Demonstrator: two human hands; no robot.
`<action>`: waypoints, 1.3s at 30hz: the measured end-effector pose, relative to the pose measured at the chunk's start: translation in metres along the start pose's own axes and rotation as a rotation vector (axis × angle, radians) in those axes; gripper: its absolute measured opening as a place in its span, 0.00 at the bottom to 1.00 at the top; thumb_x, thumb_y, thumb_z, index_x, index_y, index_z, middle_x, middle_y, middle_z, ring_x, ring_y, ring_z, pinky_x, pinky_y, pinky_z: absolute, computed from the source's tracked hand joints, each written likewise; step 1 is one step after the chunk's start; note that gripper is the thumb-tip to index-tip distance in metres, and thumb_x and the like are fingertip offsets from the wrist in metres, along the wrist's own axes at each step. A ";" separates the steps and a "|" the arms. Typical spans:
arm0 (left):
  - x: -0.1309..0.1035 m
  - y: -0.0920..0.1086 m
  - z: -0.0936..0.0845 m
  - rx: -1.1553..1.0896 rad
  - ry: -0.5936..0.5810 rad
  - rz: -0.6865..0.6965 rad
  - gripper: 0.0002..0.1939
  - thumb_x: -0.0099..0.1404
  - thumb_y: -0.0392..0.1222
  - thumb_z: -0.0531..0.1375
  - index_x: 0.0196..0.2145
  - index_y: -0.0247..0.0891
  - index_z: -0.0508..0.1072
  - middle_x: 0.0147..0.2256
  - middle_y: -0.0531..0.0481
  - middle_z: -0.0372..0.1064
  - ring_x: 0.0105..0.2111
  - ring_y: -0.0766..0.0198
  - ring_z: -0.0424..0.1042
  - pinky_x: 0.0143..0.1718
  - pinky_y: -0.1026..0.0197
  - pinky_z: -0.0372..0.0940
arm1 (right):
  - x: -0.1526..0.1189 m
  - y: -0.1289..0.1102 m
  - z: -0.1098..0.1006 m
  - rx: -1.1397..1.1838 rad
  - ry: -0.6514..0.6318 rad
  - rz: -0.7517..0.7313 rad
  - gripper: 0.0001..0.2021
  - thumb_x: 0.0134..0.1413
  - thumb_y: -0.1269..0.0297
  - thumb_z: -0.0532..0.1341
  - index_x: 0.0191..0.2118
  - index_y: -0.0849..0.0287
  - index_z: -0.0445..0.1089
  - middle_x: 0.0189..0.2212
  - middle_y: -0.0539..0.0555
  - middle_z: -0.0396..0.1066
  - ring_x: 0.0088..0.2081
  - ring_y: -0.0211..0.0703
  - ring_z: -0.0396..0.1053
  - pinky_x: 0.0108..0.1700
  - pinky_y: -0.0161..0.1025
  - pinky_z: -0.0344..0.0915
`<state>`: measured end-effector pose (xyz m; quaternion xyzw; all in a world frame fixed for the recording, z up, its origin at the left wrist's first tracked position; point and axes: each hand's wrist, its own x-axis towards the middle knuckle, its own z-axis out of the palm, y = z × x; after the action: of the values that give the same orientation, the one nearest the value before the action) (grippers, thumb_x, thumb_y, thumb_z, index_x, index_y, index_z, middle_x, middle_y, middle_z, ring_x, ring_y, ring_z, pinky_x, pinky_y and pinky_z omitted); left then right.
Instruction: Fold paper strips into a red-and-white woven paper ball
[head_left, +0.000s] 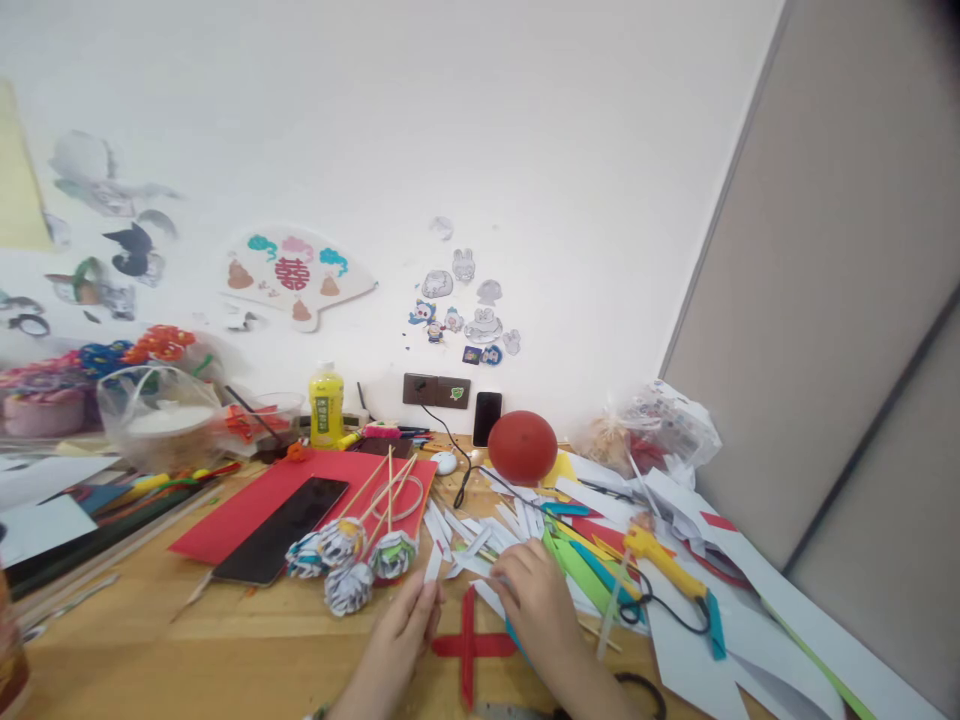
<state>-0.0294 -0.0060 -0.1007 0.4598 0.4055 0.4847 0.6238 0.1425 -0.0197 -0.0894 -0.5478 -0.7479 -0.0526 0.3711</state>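
Between the thumb and fingers of my left hand [405,625] is a narrow white paper strip [433,562], its end pointing up and away from me. My right hand [534,605] is curled over the edge of the paper scraps, fingertips pressed together; what they pinch is hidden. Below and between my hands, two red paper strips [468,645] lie crossed on the wooden table [187,660]. Beyond my left hand rest several crumpled-paper balls on sticks [349,585]. Loose white strips [480,540] spread ahead of both hands. Partly under my right forearm are scissors [643,688] with a dark handle.
A yellow glue gun [667,565] with a black cord lies among paper sheets at right. Farther back stand a red balloon-like ball [523,447], a phone [487,419] and a yellow bottle [327,405]. A black tablet-like slab [281,530] lies on red card [217,515].
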 end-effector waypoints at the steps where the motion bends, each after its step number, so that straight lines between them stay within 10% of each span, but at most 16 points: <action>1: 0.001 -0.002 -0.001 -0.027 0.007 -0.001 0.25 0.43 0.63 0.63 0.31 0.40 0.69 0.24 0.57 0.66 0.24 0.67 0.64 0.22 0.68 0.60 | 0.000 -0.002 0.000 0.051 0.013 0.019 0.07 0.48 0.78 0.60 0.30 0.60 0.69 0.29 0.52 0.70 0.34 0.45 0.64 0.37 0.39 0.58; 11: -0.001 0.009 -0.002 0.139 -0.013 0.238 0.18 0.49 0.55 0.63 0.33 0.40 0.73 0.30 0.51 0.72 0.34 0.58 0.68 0.39 0.63 0.64 | -0.003 -0.026 0.008 0.545 -0.048 0.240 0.13 0.37 0.83 0.57 0.28 0.60 0.72 0.24 0.49 0.69 0.27 0.39 0.68 0.30 0.32 0.63; 22: -0.007 0.009 0.000 0.177 -0.094 0.231 0.20 0.48 0.59 0.62 0.22 0.37 0.69 0.21 0.56 0.62 0.24 0.65 0.60 0.27 0.65 0.60 | -0.009 -0.038 0.010 0.530 -0.156 0.234 0.06 0.41 0.79 0.62 0.22 0.61 0.69 0.21 0.48 0.67 0.25 0.37 0.65 0.26 0.29 0.58; 32: 0.000 0.008 -0.001 0.100 -0.014 0.123 0.23 0.47 0.62 0.62 0.21 0.39 0.61 0.15 0.64 0.47 0.16 0.73 0.45 0.16 0.70 0.43 | 0.013 0.018 -0.019 0.196 -0.044 0.288 0.06 0.49 0.75 0.58 0.29 0.60 0.72 0.31 0.56 0.71 0.36 0.46 0.67 0.40 0.39 0.60; 39: -0.004 0.011 0.003 0.076 -0.062 0.155 0.24 0.44 0.62 0.63 0.19 0.38 0.62 0.15 0.62 0.54 0.16 0.72 0.50 0.17 0.69 0.48 | 0.004 -0.023 -0.015 0.404 -0.248 0.059 0.03 0.47 0.71 0.62 0.27 0.58 0.73 0.26 0.49 0.71 0.32 0.39 0.67 0.36 0.33 0.59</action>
<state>-0.0300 -0.0088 -0.0888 0.5279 0.3673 0.5014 0.5788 0.1296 -0.0327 -0.0687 -0.4862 -0.7669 0.1768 0.3798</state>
